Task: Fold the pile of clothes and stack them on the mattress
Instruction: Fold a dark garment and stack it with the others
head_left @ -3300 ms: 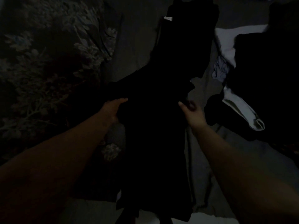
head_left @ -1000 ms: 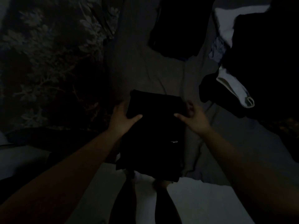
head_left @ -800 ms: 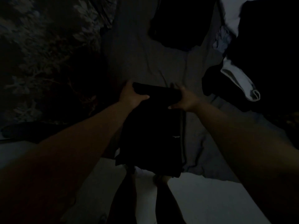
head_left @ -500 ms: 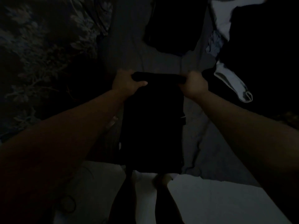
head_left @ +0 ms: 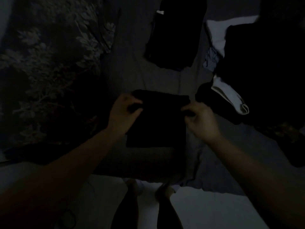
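The folded garment (head_left: pixel 156 119) is laid on the mattress (head_left: pixel 125 66). Behind it, farther up the mattress, a second folded garment (head_left: pixel 176 33) is placed. To its right the pile of clothes (head_left: pixel 264 71) is heaped; to its left a patterned blanket (head_left: pixel 49 66) is spread.

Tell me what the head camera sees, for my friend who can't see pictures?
In a very dim room, a left hand and a right hand grip the far corners of a folded black garment on a grey sheet. Another folded dark garment lies farther away, with a dark pile of clothes to the right.
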The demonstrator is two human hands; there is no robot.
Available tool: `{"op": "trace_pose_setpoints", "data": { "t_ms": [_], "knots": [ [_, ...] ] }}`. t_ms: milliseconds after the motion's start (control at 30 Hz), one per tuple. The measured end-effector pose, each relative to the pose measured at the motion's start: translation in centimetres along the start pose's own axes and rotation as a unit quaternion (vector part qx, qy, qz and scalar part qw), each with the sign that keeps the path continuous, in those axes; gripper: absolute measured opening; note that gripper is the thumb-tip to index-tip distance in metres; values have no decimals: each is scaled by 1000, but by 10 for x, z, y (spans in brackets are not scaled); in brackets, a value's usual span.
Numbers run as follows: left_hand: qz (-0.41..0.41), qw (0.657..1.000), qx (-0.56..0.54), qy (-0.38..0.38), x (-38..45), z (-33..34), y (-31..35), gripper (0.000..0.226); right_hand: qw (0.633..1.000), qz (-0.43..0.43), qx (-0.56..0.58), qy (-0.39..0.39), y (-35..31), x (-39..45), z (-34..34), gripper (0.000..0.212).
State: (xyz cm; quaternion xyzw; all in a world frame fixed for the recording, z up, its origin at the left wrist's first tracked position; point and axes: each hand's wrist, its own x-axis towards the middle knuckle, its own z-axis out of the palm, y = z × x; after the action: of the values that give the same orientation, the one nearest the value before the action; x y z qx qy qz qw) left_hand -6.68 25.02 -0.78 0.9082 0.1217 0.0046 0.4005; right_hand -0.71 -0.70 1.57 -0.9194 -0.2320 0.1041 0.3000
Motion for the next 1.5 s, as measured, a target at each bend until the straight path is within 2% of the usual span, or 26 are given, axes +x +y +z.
{"op": "trace_pose_setpoints", "data": {
  "t_ms": [67, 167, 233, 267, 300, 367, 433, 467, 533, 567, 600, 667, 700, 733, 800, 833, 967, 1100, 1200, 1300, 1367, 1433, 1500],
  "knots": [
    [6, 1000, -1, -31, -45, -1, -12, 18, 998, -8, -6, -55, -2, -41, 14, 33],
    [40, 990, 67, -120, -91, 7, -41, 23, 981, 3, -4, -192, 8, -83, 41, 32],
    [12, 987, 65, -145, -100, 14, -51, 24, 955, 53, 47, -288, 16, -94, 55, 36],
    [-8, 989, 51, -138, -101, 18, -51, 28, 947, 100, 77, -294, 19, -94, 59, 37],
    [-31, 991, 37, -121, -97, 23, -49, 35, 947, 153, 112, -258, 20, -92, 61, 37],
    [-124, 989, 31, -68, -78, 31, -35, 51, 949, 250, 158, -107, 21, -78, 64, 33],
    [-290, 955, -16, -52, -54, 39, -29, 80, 913, 337, 231, 15, 19, -58, 62, 26],
    [-371, 926, -49, -56, -43, 44, -32, 96, 883, 371, 288, 28, 18, -48, 61, 17],
    [-448, 885, -116, -50, -25, 52, -40, 119, 837, 397, 376, -12, 22, -33, 64, 9],
    [-460, 874, -151, -48, -19, 55, -45, 118, 822, 405, 399, -35, 27, -28, 69, 16],
    [-463, 864, -190, -52, -15, 56, -42, 103, 809, 418, 410, -53, 31, -25, 74, 25],
    [-455, 852, -242, -94, -14, 60, -37, 61, 808, 437, 391, -61, 35, -20, 85, 31],
    [-444, 853, -247, -118, -16, 63, -37, 55, 816, 443, 368, -56, 36, -19, 89, 32],
    [-429, 862, -228, -142, -20, 64, -39, 61, 825, 444, 346, -47, 36, -18, 92, 33],
    [-378, 900, -151, -154, -29, 69, -46, 90, 841, 442, 310, -38, 33, -20, 93, 38],
    [-361, 912, -121, -152, -33, 69, -46, 95, 849, 441, 290, -33, 29, -21, 91, 40],
    [-341, 919, -163, -113, -38, 64, -21, 57, 876, 403, 263, -24, 7, -25, 86, 38],
    [-268, 942, -181, -86, -8, 46, 14, 53, 889, 346, 301, 22, -4, -6, 52, 36],
    [-185, 961, -196, -64, 46, 19, 56, 45, 918, 261, 287, 86, -6, 35, -2, 24],
    [-101, 973, -209, 4, 122, -3, 99, 34, 928, 182, 277, 172, -5, 99, -56, 30],
    [-67, 973, -217, 44, 179, -10, 120, 29, 920, 172, 271, 223, 2, 150, -83, 34],
    [-69, 970, -227, 57, 236, -12, 130, 41, 906, 197, 286, 240, 15, 201, -99, 42],
    [-103, 969, -222, 27, 283, -7, 128, 73, 894, 244, 303, 223, 34, 242, -103, 64]
  ]
}}
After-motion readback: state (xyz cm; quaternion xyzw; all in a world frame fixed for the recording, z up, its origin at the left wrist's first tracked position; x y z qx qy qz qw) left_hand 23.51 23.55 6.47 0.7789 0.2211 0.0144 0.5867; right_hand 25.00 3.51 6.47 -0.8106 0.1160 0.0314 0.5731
